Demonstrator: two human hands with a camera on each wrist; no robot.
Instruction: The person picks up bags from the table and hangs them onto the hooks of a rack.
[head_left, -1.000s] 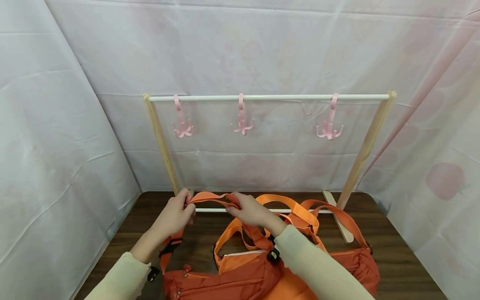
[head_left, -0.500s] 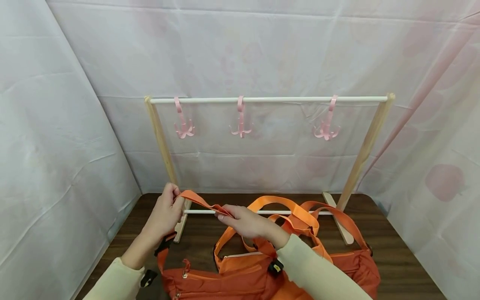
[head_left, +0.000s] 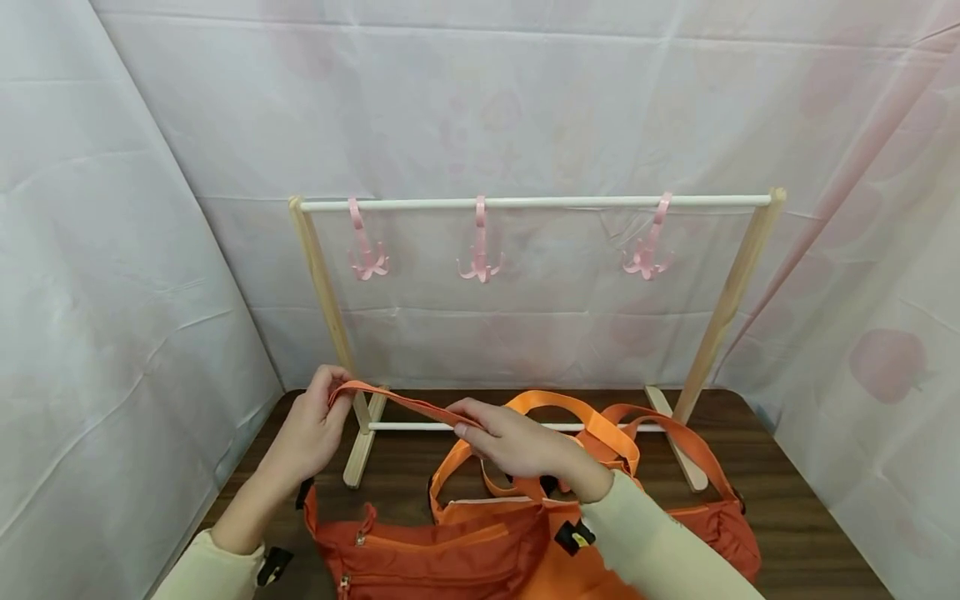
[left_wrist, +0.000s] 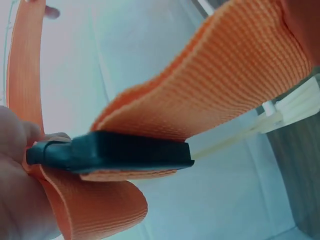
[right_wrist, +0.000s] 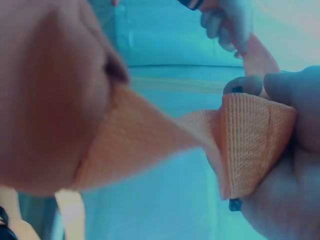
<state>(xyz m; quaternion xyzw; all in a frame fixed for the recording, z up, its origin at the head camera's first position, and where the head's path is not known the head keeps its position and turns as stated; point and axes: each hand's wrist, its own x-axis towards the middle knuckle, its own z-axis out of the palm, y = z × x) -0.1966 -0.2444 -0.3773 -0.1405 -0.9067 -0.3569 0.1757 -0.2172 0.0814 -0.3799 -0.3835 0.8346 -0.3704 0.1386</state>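
Note:
My left hand (head_left: 311, 429) grips one end of the orange webbing strap (head_left: 408, 403) near the rack's left foot. The right hand (head_left: 517, 442) pinches the same strap farther right, thumb on top, and the stretch between them runs nearly straight. Below hangs the strap's rust-red shoulder bag (head_left: 435, 546), lying zip side up at the table's front. Close up in the left wrist view, a black strap buckle (left_wrist: 135, 152) sits on the webbing beside the left hand (left_wrist: 20, 185). Folded strap (right_wrist: 255, 145) shows beside fingers in the right wrist view.
A bright orange bag (head_left: 573, 571) lies partly under the right forearm, its strap (head_left: 558, 400) looped behind. Another rust-red bag (head_left: 723, 533) lies to the right. Behind stands a wooden rack with a white top bar (head_left: 570, 202), carrying pink hooks (head_left: 481, 250), on the dark table (head_left: 795, 500).
My left hand has moved left, drawing the strap from a bowed loop to a straighter line. The rust-red bag has shifted slightly left. The right hand went left, then back right.

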